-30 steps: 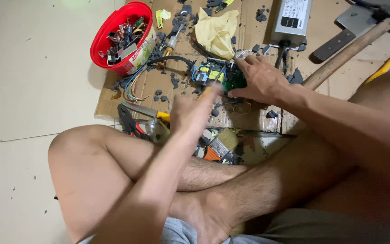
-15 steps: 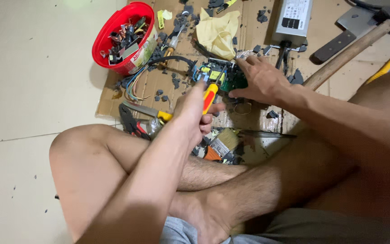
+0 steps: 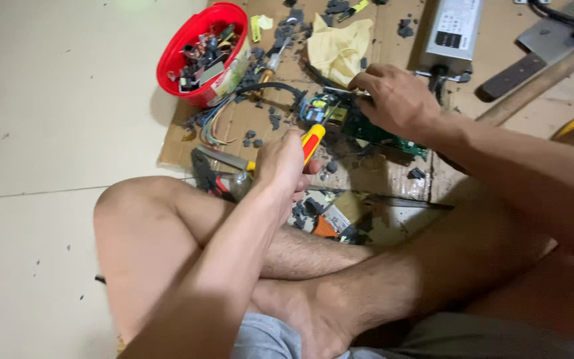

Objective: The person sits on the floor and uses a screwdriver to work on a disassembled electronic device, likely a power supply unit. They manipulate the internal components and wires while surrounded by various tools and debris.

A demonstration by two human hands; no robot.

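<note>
My left hand [image 3: 282, 165] grips a screwdriver [image 3: 313, 141] with a red and yellow handle, its tip pointing at a green circuit board [image 3: 340, 121]. The board lies on a sheet of brown cardboard [image 3: 234, 123] on the floor. My right hand [image 3: 395, 98] presses down on the board's upper right part and covers some of it. Coloured wires [image 3: 215, 119] run off the board to the left. I sit cross-legged, with my knees in front of the cardboard.
A red bowl [image 3: 187, 45] of small parts stands at the back left. A yellow cloth [image 3: 340, 48], a grey metal box [image 3: 456, 30], a cleaver [image 3: 539, 46] and a wooden handle [image 3: 543, 81] lie behind. Pliers [image 3: 217, 169] and dark debris lie near my knee.
My left hand picked up the red and yellow screwdriver and brought its tip to the circuit board. My right hand stayed on the board. The camera view shifted closer.
</note>
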